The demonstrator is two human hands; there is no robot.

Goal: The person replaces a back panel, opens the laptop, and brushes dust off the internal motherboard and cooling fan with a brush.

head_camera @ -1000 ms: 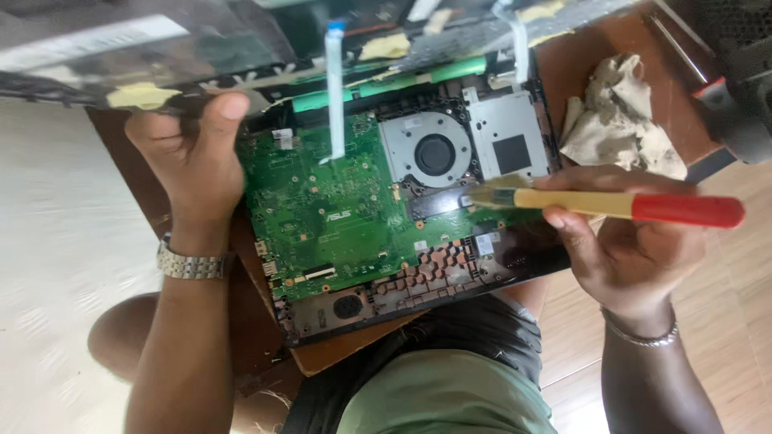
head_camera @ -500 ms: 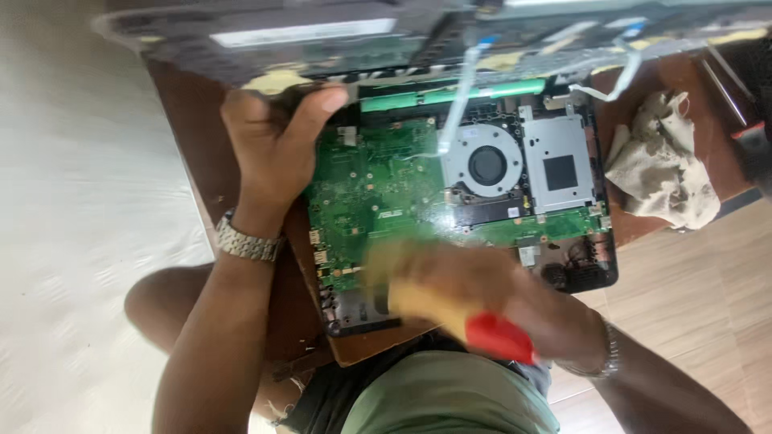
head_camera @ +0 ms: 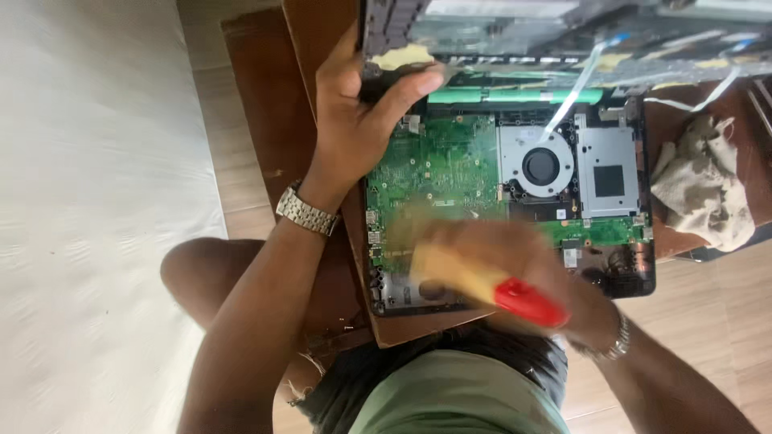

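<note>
1. Your left hand (head_camera: pixel 358 133) is clamped on the far-left corner of the raised keyboard cover (head_camera: pixel 515 28), thumb on its underside, holding it tilted up off the laptop base (head_camera: pixel 643 277).
2. Your right hand (head_camera: pixel 523 277) is closed around a screwdriver (head_camera: pixel 490 285) with a yellow shaft grip and a red end; both are blurred, so you cannot tell where the tip sits. It hovers over the near part of the green motherboard (head_camera: pixel 438 181).
3. The open laptop lies on a brown wooden table (head_camera: pixel 265 88), above your lap. A crumpled cloth (head_camera: pixel 704 193) rests to its right.
4. Treat the cover as light but springy and brittle. Pale ribbon cables (head_camera: pixel 579 84) run from it down to the board, so hold it by the edge as you do and avoid pulling it farther away.
5. The board is stiff and fragile. Keep fingers and metal off its components, the round fan (head_camera: pixel 537 169) and the grey metal plate (head_camera: pixel 609 177) beside it; grip only the plastic rim of the base.
6. The screwdriver handle looks smooth, so grip it firmly.
</note>
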